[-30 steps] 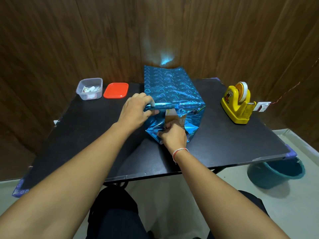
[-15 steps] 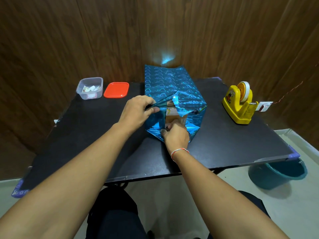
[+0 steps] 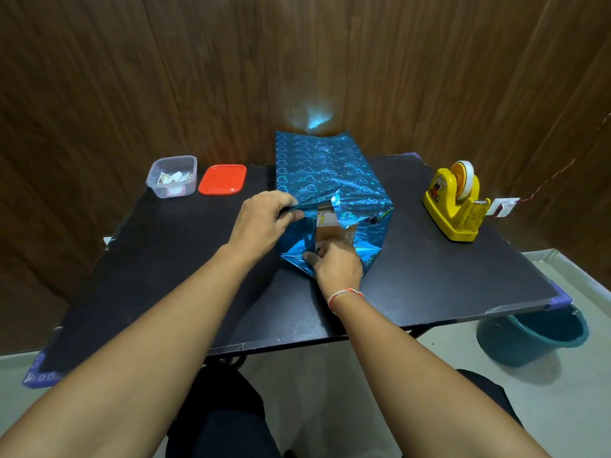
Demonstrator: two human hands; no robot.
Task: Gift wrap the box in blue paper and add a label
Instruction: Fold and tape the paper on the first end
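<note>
A box wrapped in shiny blue paper with a heart pattern (image 3: 324, 170) stands in the middle of the black table (image 3: 165, 259). Its near end is open, and brown cardboard (image 3: 334, 228) shows between the paper flaps. My left hand (image 3: 263, 223) pinches the left flap of paper at the upper near corner. My right hand (image 3: 334, 262) holds the lower flap at the bottom of the near end, thumb on the paper. A clear tub (image 3: 172, 176) holding small labels sits at the far left.
An orange lid (image 3: 223, 179) lies beside the tub. A yellow tape dispenser (image 3: 454, 201) stands at the right, with a small white tag (image 3: 504, 207) past it. A teal bucket (image 3: 532, 335) sits on the floor under the table's right corner. A wooden wall runs behind.
The top flap, flat over the near end a second ago, has been pulled open and left by my left hand, and more cardboard is exposed. My right hand stayed at the bottom flap.
</note>
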